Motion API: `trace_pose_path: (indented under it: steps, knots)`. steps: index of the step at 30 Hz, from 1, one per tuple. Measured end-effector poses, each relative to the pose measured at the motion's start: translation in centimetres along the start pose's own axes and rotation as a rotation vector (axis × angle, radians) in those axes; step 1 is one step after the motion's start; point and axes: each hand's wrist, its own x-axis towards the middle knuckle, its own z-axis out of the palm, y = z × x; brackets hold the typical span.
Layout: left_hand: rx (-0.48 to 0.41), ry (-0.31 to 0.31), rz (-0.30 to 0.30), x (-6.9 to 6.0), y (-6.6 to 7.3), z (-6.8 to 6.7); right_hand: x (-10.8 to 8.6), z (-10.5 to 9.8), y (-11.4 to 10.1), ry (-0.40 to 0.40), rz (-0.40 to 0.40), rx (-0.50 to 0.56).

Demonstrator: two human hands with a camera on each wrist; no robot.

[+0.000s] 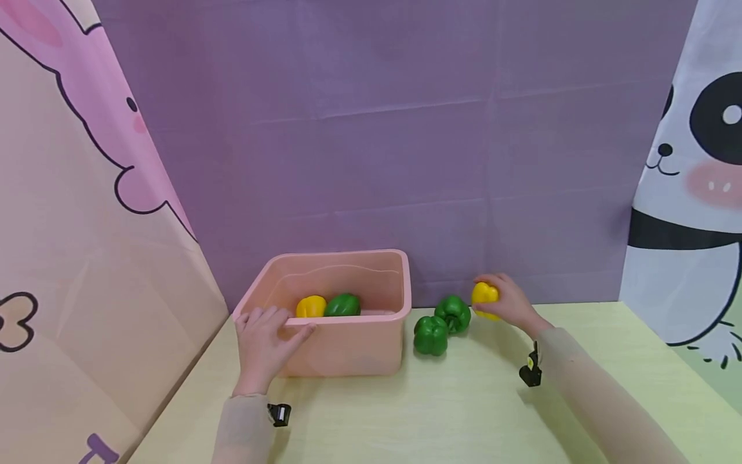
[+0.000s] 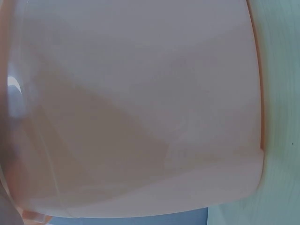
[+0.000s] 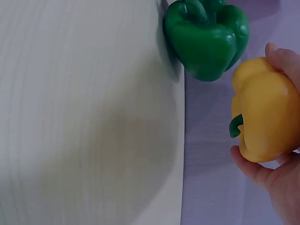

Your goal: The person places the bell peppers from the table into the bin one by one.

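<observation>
The right hand [image 1: 507, 303] holds a yellow pepper [image 1: 484, 300] to the right of the pink bin [image 1: 348, 348] – its grip is closed around the fruit, spread only as wide as the pepper, with thumb and fingers on opposite sides. The pepper is raised off the counter [image 1: 440, 412], its green stalk [image 3: 236, 125] showing. The left hand [image 1: 265, 345] grips the bin's near left corner, fingers bent over the rim and thumb along the outside of the front wall. Inside the bin, a second yellow pepper [image 1: 311, 306] lies beside a dark green pepper [image 1: 343, 305]. Just right of the bin sit two more green peppers – the nearer one [image 1: 431, 336] close to its wall, the farther one [image 1: 453, 314] a little behind, on the held pepper's side
</observation>
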Motion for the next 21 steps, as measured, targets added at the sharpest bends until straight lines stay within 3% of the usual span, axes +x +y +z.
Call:
trace_pose_path:
  steps: [21]
  knots:
    - [0.002,-0.003,0.002,-0.1,-0.1,0.0,0.8,-0.5,-2.2,-0.035,-0.021,0.04]
